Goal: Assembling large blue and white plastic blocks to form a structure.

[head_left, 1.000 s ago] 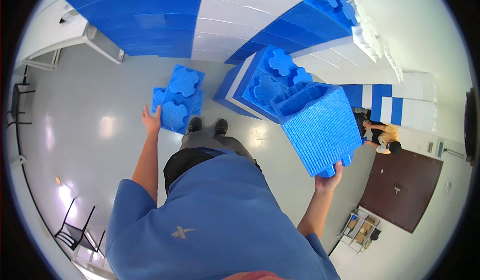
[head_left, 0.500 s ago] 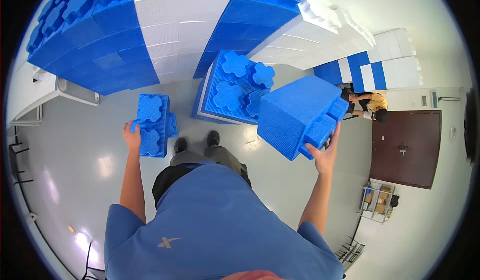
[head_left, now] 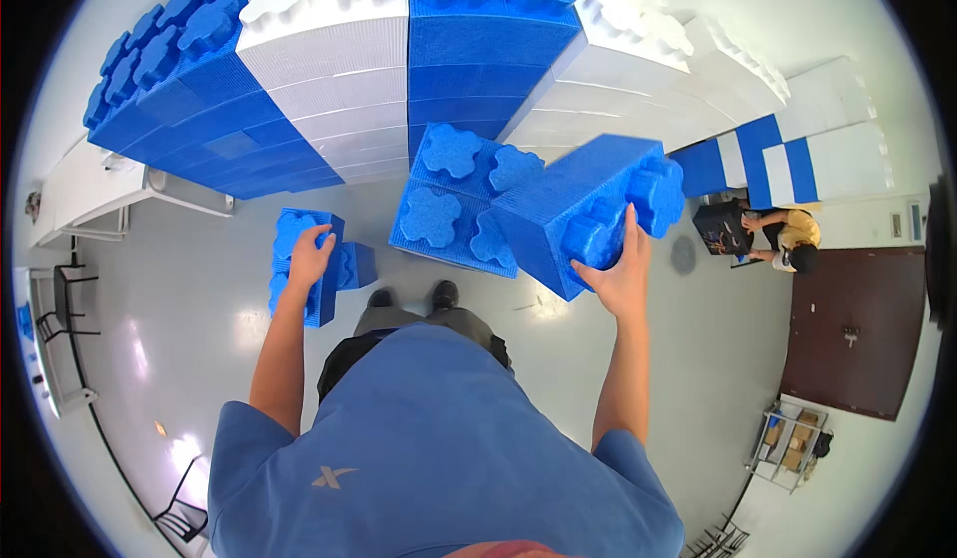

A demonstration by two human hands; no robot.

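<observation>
My left hand is closed on a blue foam building block with rounded studs, in front of me on the left. A smaller blue part juts from its right side. On the right, my right hand grips another large blue building block by its studs, thumb and fingers around one of them. That block is tilted, its studded face turned toward my right hand. Between and beyond both stands a blue stack with four-lobed studs on top, its right corner hidden by the tilted block.
A tall wall of blue and white blocks curves across the far side. A person in yellow sits by a black box at far right, near a brown door. A cart stands at right, a white table at left.
My left hand has moved from the left block's outer side over onto its studded face. The right block has turned, showing more of its studs. The whole view has shifted slightly.
</observation>
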